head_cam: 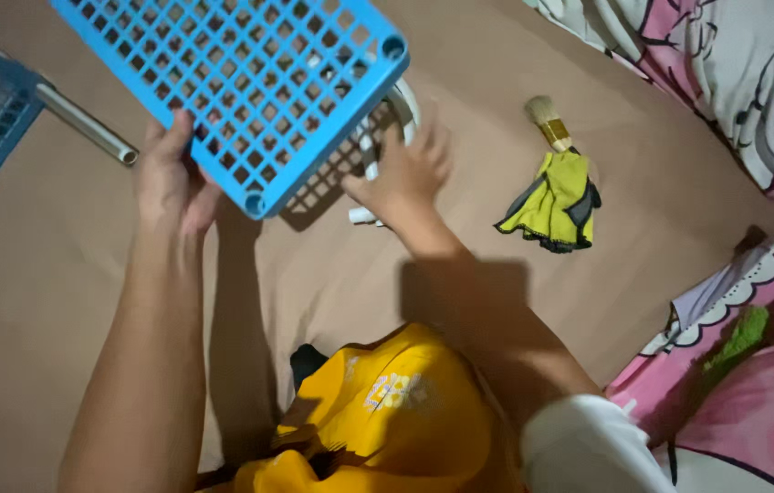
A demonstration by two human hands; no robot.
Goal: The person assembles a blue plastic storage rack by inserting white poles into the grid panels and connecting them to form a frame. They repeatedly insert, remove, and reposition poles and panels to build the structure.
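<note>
Left hand (171,178) has its grip closed on the lower edge of the blue lattice panel (250,82), upper centre of frame. Right hand (405,173), fingers spread, reaches white tubes (385,137) beneath it; grip open.

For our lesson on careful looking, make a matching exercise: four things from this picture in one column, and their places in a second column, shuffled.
Things:
1. blue grid panel
2. brush
3. yellow cloth
4. metal tube

Places:
A. left of the left hand
B. held by the left hand
C. just below the brush
D. right of the right hand, above the cloth

Pairs: 1-B, 2-D, 3-C, 4-A
</note>
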